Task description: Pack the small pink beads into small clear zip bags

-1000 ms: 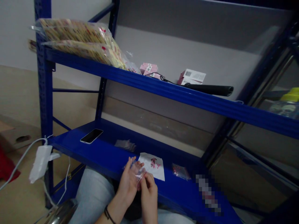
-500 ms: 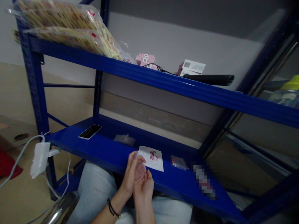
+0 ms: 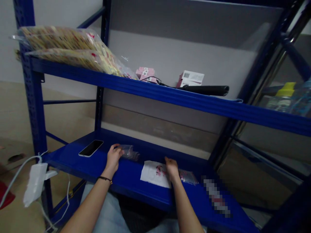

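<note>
My left hand (image 3: 113,157) reaches onto the lower blue shelf (image 3: 107,168) and touches a pile of small clear plastic bags (image 3: 130,152); whether the fingers pinch one is hard to tell. My right hand (image 3: 171,167) rests at the right edge of a white sheet (image 3: 152,173) bearing small pink pieces (image 3: 159,171), fingers close to a clear bag of pink pieces (image 3: 188,176). I cannot see anything held in the right hand.
A phone (image 3: 91,148) lies face up at the shelf's left. The upper shelf (image 3: 170,97) carries bagged yellow packs (image 3: 70,48), pink boxes (image 3: 145,73), a white box (image 3: 190,78) and a black tube (image 3: 206,90). A white charger (image 3: 35,183) hangs at left.
My hands were together in front of the shelf working a small clear bag. They have parted: the left has gone to the bag pile, the right to the white sheet.
</note>
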`<action>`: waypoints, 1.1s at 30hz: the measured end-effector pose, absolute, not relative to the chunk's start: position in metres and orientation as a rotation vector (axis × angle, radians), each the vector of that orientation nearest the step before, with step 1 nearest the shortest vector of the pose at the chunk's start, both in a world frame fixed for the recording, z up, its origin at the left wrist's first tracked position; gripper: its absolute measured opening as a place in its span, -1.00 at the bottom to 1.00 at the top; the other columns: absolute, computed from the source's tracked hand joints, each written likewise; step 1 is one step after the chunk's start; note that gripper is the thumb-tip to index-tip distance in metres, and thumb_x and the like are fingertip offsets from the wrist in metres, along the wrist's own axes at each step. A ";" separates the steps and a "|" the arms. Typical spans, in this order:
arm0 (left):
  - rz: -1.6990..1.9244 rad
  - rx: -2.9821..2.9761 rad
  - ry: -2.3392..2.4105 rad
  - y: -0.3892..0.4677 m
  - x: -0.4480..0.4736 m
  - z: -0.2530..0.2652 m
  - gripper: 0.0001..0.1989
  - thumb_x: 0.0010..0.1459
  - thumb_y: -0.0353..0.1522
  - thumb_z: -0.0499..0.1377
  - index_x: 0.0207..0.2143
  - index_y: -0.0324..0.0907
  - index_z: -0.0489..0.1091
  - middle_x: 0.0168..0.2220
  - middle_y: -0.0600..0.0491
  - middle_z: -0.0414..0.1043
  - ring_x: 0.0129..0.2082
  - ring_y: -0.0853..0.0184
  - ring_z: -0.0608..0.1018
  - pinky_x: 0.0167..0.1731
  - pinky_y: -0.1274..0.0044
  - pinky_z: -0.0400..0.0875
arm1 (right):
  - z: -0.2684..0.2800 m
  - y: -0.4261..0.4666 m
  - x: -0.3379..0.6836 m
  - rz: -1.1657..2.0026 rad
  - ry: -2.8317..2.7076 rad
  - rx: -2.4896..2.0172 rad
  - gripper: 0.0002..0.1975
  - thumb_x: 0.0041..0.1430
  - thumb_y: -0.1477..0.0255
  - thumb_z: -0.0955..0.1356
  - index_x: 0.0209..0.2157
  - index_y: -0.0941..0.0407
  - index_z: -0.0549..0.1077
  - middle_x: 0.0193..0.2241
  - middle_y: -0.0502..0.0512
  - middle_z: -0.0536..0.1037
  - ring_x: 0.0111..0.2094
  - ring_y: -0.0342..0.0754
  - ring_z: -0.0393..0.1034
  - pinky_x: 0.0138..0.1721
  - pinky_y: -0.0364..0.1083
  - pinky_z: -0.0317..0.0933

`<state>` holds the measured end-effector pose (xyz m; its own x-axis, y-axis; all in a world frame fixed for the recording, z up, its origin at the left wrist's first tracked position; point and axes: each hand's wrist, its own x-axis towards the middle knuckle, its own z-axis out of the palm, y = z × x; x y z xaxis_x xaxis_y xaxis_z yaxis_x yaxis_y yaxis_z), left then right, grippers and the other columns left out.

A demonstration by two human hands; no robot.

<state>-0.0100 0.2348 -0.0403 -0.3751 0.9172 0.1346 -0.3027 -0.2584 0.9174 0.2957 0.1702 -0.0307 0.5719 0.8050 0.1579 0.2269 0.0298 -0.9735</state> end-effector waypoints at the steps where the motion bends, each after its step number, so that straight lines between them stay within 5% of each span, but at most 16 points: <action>1: 1.741 0.943 1.124 0.245 -0.016 -0.043 -0.71 0.02 -0.34 0.19 -0.17 -0.23 0.37 -0.37 0.03 0.48 -0.43 0.35 0.57 -0.32 0.50 0.49 | -0.034 0.171 0.295 0.534 -0.952 -1.547 -0.64 0.09 0.36 0.38 -0.70 0.08 0.24 -0.74 -0.03 0.26 -0.54 -0.06 0.32 -0.46 -0.15 0.12; 5: 1.571 1.229 1.342 0.271 -0.033 -0.054 -0.79 0.09 -0.33 0.13 -0.27 -0.27 0.46 -0.30 -0.13 0.54 -0.29 0.17 0.60 -0.23 0.38 0.49 | -0.051 0.171 0.285 0.202 -1.299 -1.821 -0.79 0.20 0.36 0.35 -0.49 0.14 0.47 -0.43 0.19 0.53 -0.24 0.06 0.44 -0.24 -0.11 0.17; 9: 1.335 1.649 1.556 0.273 -0.046 -0.061 -0.85 0.02 -0.36 0.21 -0.36 -0.23 0.53 -0.13 -0.22 0.54 0.05 -0.07 0.47 0.06 0.16 0.29 | -0.065 0.169 0.279 -0.285 -1.782 -2.087 -0.66 0.38 0.34 0.17 -0.28 0.16 0.51 -0.30 0.25 0.56 -0.18 0.06 0.44 -0.21 -0.11 0.19; 13: 1.200 2.009 1.640 0.265 -0.047 -0.063 -0.69 0.00 -0.48 0.19 -0.16 -0.20 0.54 0.20 -0.19 0.31 0.27 -0.05 0.21 0.22 0.14 0.10 | -0.072 0.169 0.282 -0.345 -1.848 -2.057 -0.72 0.36 0.44 0.18 -0.28 0.17 0.49 -0.26 0.22 0.54 -0.16 0.03 0.41 -0.15 -0.10 0.18; 22: 1.222 2.365 1.322 0.189 0.037 -0.060 -0.74 0.27 -0.41 0.00 -0.13 -0.17 0.47 -0.05 -0.11 0.47 0.05 0.14 0.45 0.10 0.33 0.33 | -0.062 0.163 0.274 -0.370 -1.751 -2.000 -0.78 0.34 0.47 0.20 -0.29 0.18 0.45 -0.27 0.20 0.49 -0.21 0.00 0.38 -0.16 -0.11 0.16; 26: 1.183 2.393 0.934 0.145 0.070 -0.069 -0.77 0.30 -0.38 0.02 -0.16 -0.11 0.47 -0.08 -0.06 0.48 0.00 0.18 0.47 0.05 0.36 0.35 | -0.037 0.148 0.307 -0.420 -1.572 -2.041 -0.69 0.40 0.32 0.14 -0.25 0.12 0.44 -0.24 0.15 0.52 -0.15 -0.01 0.40 -0.15 -0.14 0.16; 33: 1.054 2.340 0.930 0.144 0.074 -0.078 -0.78 0.27 -0.38 0.03 -0.24 -0.13 0.49 -0.19 -0.07 0.50 -0.10 0.14 0.48 -0.04 0.33 0.35 | -0.026 0.099 0.424 -0.109 -1.330 -2.534 -0.72 0.31 0.38 0.21 -0.15 0.17 0.50 -0.19 0.29 0.59 -0.16 0.07 0.52 -0.26 -0.10 0.24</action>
<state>0.0743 0.1437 -0.0784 0.4918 0.7142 0.4980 0.4055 -0.6940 0.5950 0.4242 0.0986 -0.0257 0.5738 0.7958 0.1934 0.8167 -0.5383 -0.2078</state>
